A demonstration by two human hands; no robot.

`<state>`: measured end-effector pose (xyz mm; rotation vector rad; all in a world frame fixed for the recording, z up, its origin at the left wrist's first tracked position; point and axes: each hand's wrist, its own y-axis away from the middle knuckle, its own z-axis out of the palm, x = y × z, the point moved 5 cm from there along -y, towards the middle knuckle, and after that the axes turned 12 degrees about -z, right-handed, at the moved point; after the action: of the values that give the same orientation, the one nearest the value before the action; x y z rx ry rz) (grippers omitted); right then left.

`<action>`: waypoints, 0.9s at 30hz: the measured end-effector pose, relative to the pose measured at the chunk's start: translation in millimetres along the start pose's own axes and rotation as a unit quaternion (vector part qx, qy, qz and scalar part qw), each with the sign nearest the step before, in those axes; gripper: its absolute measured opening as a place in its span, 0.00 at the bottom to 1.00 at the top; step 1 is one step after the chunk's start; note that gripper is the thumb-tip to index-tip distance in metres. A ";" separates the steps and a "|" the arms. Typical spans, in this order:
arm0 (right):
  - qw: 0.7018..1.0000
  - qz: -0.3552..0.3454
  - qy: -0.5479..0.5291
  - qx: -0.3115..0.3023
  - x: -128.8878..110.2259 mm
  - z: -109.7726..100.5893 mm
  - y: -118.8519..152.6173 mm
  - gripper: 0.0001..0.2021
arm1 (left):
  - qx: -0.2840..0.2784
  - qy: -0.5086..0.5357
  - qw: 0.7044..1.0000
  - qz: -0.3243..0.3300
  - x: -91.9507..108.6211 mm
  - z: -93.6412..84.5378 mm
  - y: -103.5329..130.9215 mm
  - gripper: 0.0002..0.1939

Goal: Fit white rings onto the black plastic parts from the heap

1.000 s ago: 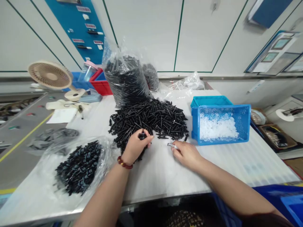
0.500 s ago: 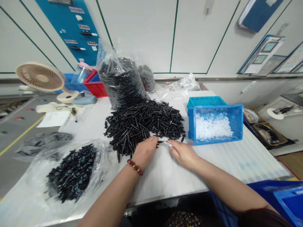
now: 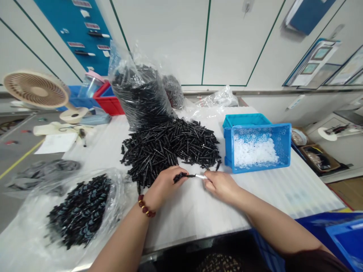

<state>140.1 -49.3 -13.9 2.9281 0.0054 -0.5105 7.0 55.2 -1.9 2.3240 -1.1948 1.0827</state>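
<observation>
My left hand (image 3: 168, 184), with a beaded bracelet at the wrist, is closed round several small black parts (image 3: 179, 176) at the front edge of a large pile of black parts (image 3: 159, 147). My right hand (image 3: 219, 184) pinches a thin white tool (image 3: 200, 176). Its tip meets a black part that sticks out from my left fingers. Right of the pile, a blue bin (image 3: 286, 151) holds many small white rings (image 3: 255, 150), tilted toward me.
A clear bag of black parts (image 3: 141, 94) stands behind the pile. Front left, an open plastic bag holds more black parts (image 3: 82, 209). A fan (image 3: 36, 90), red bin (image 3: 109, 100) and papers (image 3: 56, 142) are at the left. A teal bin (image 3: 246, 119) sits behind the blue one.
My left hand has shifted left and opened its view, so the black parts in it show more. The white tool lies more level. The camera view has moved slightly.
</observation>
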 end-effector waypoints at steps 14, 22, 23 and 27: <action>0.999 -0.031 0.019 0.006 -6.7 6.1 1.0 0.10 | -0.056 0.018 0.998 0.018 2.0 18.8 3.8 0.05; 0.999 0.015 0.043 0.026 -3.2 9.0 1.5 0.19 | -0.076 0.026 0.997 0.020 2.6 22.7 5.9 0.07; 0.999 0.014 0.039 0.027 -2.7 8.9 1.9 0.18 | -0.076 0.023 0.997 0.019 1.8 22.0 5.6 0.08; 0.997 -0.055 -0.014 0.043 -5.1 7.2 2.0 0.09 | -0.081 0.017 0.996 0.020 0.2 17.2 4.0 0.10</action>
<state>132.9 -52.3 -18.5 3.0168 0.1454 -0.5829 12.2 42.9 -13.4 2.1592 -1.2713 0.9953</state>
